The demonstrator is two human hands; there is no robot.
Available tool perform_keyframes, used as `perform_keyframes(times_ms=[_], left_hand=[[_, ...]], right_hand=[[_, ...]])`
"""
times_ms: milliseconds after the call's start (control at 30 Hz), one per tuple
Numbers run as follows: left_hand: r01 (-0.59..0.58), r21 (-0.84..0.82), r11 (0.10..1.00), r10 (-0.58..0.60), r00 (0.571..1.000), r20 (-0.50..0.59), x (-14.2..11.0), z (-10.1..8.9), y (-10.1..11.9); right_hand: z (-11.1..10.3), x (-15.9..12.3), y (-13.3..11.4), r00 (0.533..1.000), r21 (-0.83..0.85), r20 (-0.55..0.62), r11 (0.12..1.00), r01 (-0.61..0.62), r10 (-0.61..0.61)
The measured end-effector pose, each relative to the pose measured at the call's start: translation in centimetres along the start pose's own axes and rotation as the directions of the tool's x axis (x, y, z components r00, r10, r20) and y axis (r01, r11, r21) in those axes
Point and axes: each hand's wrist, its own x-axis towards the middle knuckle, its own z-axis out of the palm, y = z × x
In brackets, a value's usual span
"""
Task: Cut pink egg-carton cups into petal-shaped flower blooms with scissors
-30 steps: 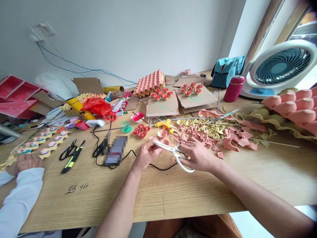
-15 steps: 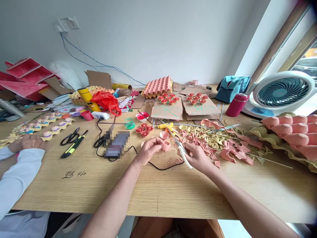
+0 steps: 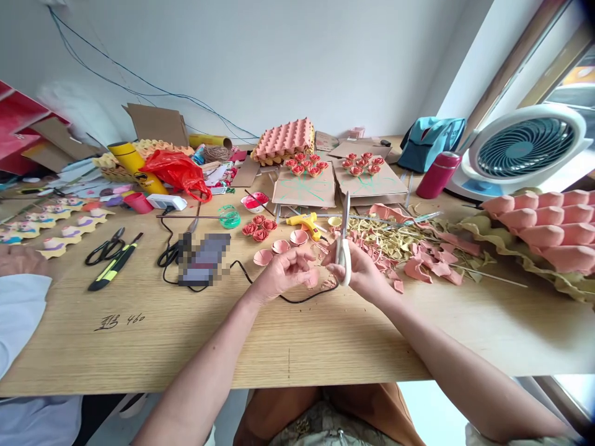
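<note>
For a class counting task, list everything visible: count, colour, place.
Scissors: one, white-handled, centre
Loose cups: three, pink, centre
Loose flowers: four, red, centre
Glue gun: one, yellow, centre
Scraps: many, pink-yellow, centre right
Flower clusters: two, red, on cardboard
Egg trays: several, pink and yellow, back and right
Bottle: one, magenta, right
Fan: one, white, right
Bag: one, blue, back right
Plastic bag: one, red, left
Second scissors: one, black, left
Cutter: one, black-yellow, left
Clutter: uncountable, mixed colours, back left
Co-worker's sleeve: one, white, left
Left hand: one, bare, centre
Right hand: one, bare, holding scissors
</note>
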Motion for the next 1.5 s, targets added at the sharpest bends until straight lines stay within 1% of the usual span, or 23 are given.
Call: perform_keyframes(times_ms=[100, 167, 233, 367, 467, 567, 667, 733, 867, 1000, 1100, 1200, 1300, 1367, 1500], left_hand=[[0.002, 0.029, 1.000, -0.004, 0.998, 0.066, 0.0, 0.4, -0.4], [0.009, 0.034, 0.999, -0.012, 0.997, 0.079, -0.1, 0.7, -0.3], [0.028, -0.002, 1.000, -0.028, 0.997, 0.075, -0.2, 0.9, 0.0], [0.069, -0.104, 0.992, -0.062, 0.996, 0.065, -0.2, 1.3, 0.5], [0.021, -0.133, 0.991, -0.011, 0.997, 0.072, -0.2, 1.8, 0.2], [-0.033, -0.100, 0.994, 0.036, 0.999, 0.025, -0.2, 2.2, -0.1], [0.002, -0.097, 0.995, -0.006, 0.999, -0.044, -0.2, 2.5, 0.2], [0.056, -0.168, 0.984, -0.068, 0.995, -0.068, -0.3, 2.5, 0.6], [0.141, -0.392, 0.909, -0.171, 0.984, -0.043, -0.5, 2.3, 0.9], [0.186, -0.515, 0.837, -0.219, 0.976, -0.003, -0.5, 2.4, 0.4], [0.209, -0.542, 0.814, -0.246, 0.969, 0.004, -0.4, 2.8, 0.2], [0.209, -0.547, 0.811, -0.249, 0.969, 0.001, -0.4, 3.1, 0.3], [0.177, -0.542, 0.821, -0.232, 0.972, -0.033, -0.4, 3.3, 0.3], [0.160, -0.535, 0.830, -0.226, 0.972, -0.059, -0.4, 3.3, 0.2], [0.174, -0.552, 0.815, -0.260, 0.962, -0.081, -0.5, 3.3, -0.2]], right_hand=[[0.3, -0.1, -0.3, 0.999, -0.024, 0.045, 1.000, -0.011, 0.012], [0.6, -0.1, -0.5, 0.997, -0.057, 0.078, 0.998, -0.021, 0.025], [0.8, -0.2, -0.5, 0.996, -0.053, 0.084, 0.998, -0.039, 0.044], [1.2, 0.0, -0.3, 0.995, 0.114, 0.047, 0.989, -0.092, 0.087], [1.4, 0.1, 0.0, 0.994, 0.217, -0.004, 0.970, -0.105, 0.109], [1.5, 0.2, 0.2, 0.990, 0.285, -0.050, 0.952, -0.112, 0.131], [1.6, 0.2, 0.4, 0.987, 0.293, -0.067, 0.948, -0.123, 0.149], [1.7, 0.2, 0.4, 0.987, 0.260, -0.068, 0.957, -0.125, 0.147], [1.9, 0.1, 0.5, 0.990, 0.204, -0.055, 0.972, -0.118, 0.132], [2.3, 0.0, 0.6, 0.988, 0.218, -0.072, 0.969, -0.115, 0.134], [2.5, 0.1, 0.8, 0.984, 0.273, -0.102, 0.955, -0.113, 0.145], [2.6, 0.2, 1.0, 0.983, 0.317, -0.094, 0.940, -0.123, 0.160], [2.8, 0.1, 1.1, 0.986, 0.315, -0.070, 0.942, -0.120, 0.149], [2.9, 0.0, 1.2, 0.988, 0.303, -0.078, 0.948, -0.101, 0.130], [3.1, -0.1, 1.4, 0.992, 0.264, -0.088, 0.962, -0.062, 0.088]])
